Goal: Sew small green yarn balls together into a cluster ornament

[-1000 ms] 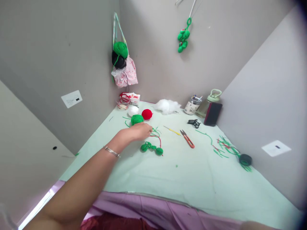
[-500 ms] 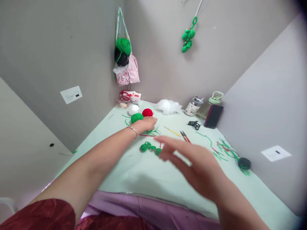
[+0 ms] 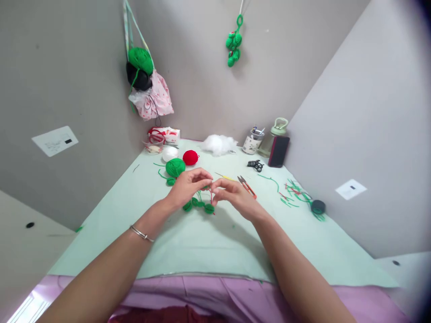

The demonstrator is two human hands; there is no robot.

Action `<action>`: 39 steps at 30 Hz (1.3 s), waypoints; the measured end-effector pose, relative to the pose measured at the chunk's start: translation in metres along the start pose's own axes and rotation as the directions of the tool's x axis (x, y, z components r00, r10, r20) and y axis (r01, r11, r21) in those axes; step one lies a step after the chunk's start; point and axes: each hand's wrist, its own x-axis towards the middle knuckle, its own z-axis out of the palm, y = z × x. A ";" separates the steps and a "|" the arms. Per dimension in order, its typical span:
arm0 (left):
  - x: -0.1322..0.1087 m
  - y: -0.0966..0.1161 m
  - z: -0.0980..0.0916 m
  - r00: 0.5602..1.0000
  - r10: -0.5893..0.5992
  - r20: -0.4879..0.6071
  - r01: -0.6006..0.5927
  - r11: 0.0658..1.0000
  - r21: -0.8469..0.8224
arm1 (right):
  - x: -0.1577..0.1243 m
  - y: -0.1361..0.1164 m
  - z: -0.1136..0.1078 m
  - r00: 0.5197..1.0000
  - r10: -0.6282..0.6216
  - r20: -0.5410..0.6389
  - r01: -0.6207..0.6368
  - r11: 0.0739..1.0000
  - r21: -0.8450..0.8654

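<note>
My left hand [image 3: 187, 187] and my right hand [image 3: 235, 196] meet over the middle of the table, fingertips almost touching. Thumb and fingers of the left hand are pinched together, with thin green yarn strands [image 3: 199, 195] hanging just below them. The right hand is pinched too; what lies between its fingertips is too small to make out. A thin red strand [image 3: 211, 197] runs down beside its fingers. Under both hands rests a string of small green crocheted pieces [image 3: 198, 204]. Close behind the left hand sits a green yarn ball [image 3: 175, 167].
Red [image 3: 191, 157] and white [image 3: 170, 154] yarn balls stand behind the green one, near white stuffing [image 3: 219, 145]. Right of my hands lie a yellow-handled hook [image 3: 228, 177], thread snips [image 3: 247, 187], a black clip [image 3: 256, 165], yarn scraps [image 3: 292, 193] and a black tape roll [image 3: 318, 207].
My left hand has drawn back from beside the green yarn ball towards me. My right hand has moved forward and closed its fingers near the left. The view has shifted right.
</note>
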 end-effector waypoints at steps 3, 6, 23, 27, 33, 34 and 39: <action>-0.003 -0.005 -0.008 0.987 0.026 -0.157 -0.028 1.000 -0.011 | -0.002 0.001 0.001 0.996 0.010 0.084 -0.015 0.998 0.058; -0.004 -0.006 -0.019 0.965 -0.019 -0.263 -0.025 0.986 -0.164 | -0.001 0.006 -0.007 1.000 -0.001 0.032 -0.001 0.998 0.062; -0.020 -0.022 0.005 0.984 0.181 0.002 -0.165 0.893 0.418 | 0.005 0.013 0.000 0.991 -0.046 -0.127 0.060 0.992 0.110; -0.017 -0.025 0.010 0.987 -0.021 -0.162 0.040 0.992 0.120 | 0.003 0.012 0.009 0.997 -0.061 -0.045 0.063 0.998 0.030; -0.014 -0.021 0.009 0.957 -0.234 -0.173 0.129 0.873 -0.471 | 0.003 0.014 0.002 0.997 -0.071 -0.035 0.069 0.996 -0.051; -0.014 -0.020 0.009 0.960 -0.231 -0.157 0.122 0.852 -0.509 | 0.004 0.015 -0.001 0.990 -0.100 -0.097 0.091 0.992 -0.090; -0.016 -0.017 0.010 0.972 -0.198 -0.122 0.112 0.858 -0.501 | 0.010 0.021 -0.013 0.815 -0.310 -0.490 0.118 0.916 -0.383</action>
